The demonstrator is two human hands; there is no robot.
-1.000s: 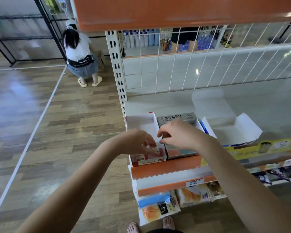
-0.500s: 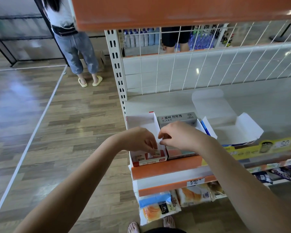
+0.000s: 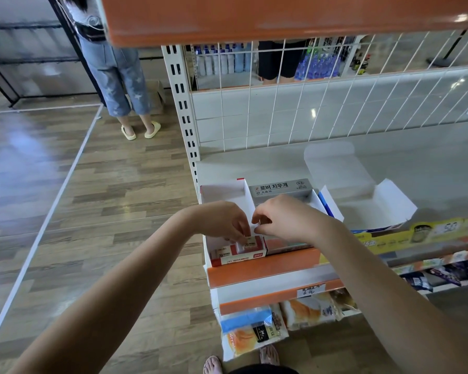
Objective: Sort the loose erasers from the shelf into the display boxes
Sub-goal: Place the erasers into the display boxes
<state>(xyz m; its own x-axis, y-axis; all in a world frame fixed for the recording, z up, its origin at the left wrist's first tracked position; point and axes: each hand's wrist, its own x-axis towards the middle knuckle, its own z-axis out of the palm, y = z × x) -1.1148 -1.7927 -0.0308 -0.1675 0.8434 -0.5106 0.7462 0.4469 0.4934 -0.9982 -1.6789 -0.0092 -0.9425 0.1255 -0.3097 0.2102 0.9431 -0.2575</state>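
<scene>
Left hand (image 3: 222, 222) pinching an eraser (image 3: 250, 243) in the red box (image 3: 238, 256), long axis sideways; right hand (image 3: 284, 218) curling, grip unclear.

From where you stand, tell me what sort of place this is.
Most likely a small shop or convenience store: slotted retail shelving with orange edges, packaged snacks on the shelf below, and bottles stocked behind the wire grid.

At the front left corner of the grey metal shelf (image 3: 389, 147), the left hand (image 3: 222, 221) pinches a small red-and-white eraser (image 3: 250, 244) inside the red-and-white cardboard display box (image 3: 219, 193). The right hand (image 3: 287, 218), fingers curled, hovers over the neighbouring grey-lidded display box (image 3: 280, 188).
</scene>
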